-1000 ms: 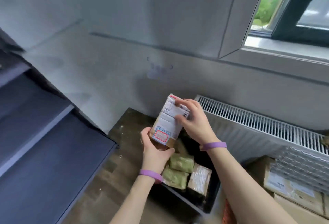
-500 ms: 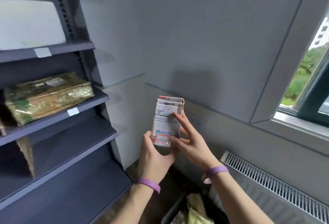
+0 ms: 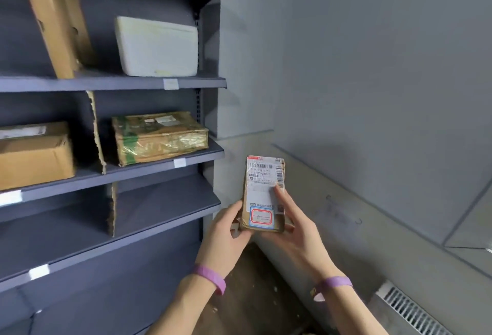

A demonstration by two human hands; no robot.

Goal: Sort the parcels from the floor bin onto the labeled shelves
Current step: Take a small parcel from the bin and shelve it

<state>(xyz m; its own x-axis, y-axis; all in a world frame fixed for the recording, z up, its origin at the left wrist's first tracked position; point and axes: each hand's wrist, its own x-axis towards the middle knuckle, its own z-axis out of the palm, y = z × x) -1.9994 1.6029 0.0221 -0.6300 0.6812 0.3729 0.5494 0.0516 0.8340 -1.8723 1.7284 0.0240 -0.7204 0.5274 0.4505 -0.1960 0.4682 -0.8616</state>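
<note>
the small brown labelled parcel (image 3: 262,196) has risen to beside the grey metal shelves (image 3: 159,201). the floor bin has left view.

How many of each kind
Five parcels (image 3: 159,137), four at the left of the frame and one small parcel (image 3: 262,193) at the centre; four white labels (image 3: 170,83); two cardboard dividers (image 3: 94,132); two hands, the left hand (image 3: 226,236) and the right hand (image 3: 295,238); two purple wristbands (image 3: 210,278).
</note>
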